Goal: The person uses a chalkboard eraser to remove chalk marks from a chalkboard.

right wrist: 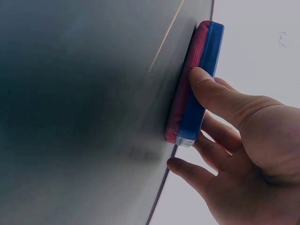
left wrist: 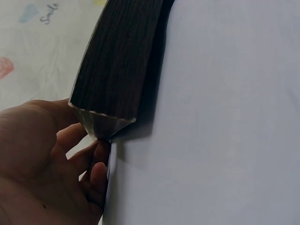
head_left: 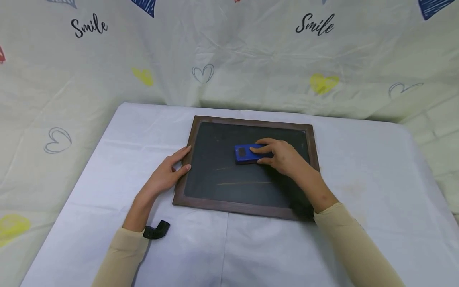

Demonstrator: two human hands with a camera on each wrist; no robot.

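Chalkboard [head_left: 204, 179] is my landmark, lying face up with its long side running left to right in front of me. Starting near: a long pale streak [head_left: 247, 183] sits on the near half of the board, and a shorter streak [head_left: 224, 168] lies just past it, left of middle. My left hand [head_left: 165, 173] is at the board's left side, thumb and forefinger spread, tips on the frame [head_left: 182, 185] — bracing it, I'd say. The blue eraser [head_left: 245, 156] is a bit beyond the streaks, around mid-board, pinkish pad [right wrist: 198, 47] toward the slate, long axis pretty much along the board's long side. My right hand [head_left: 282, 156] pinches its right end, thumb on the near side, fingers on top and across the far side, so that's obviously the closer hand. What I reckon any slide hinges on: both streaks are on the eraser's near side — its broad side faces them. Past the board's far edge hangs a printed cloth backdrop [head_left: 251, 59].
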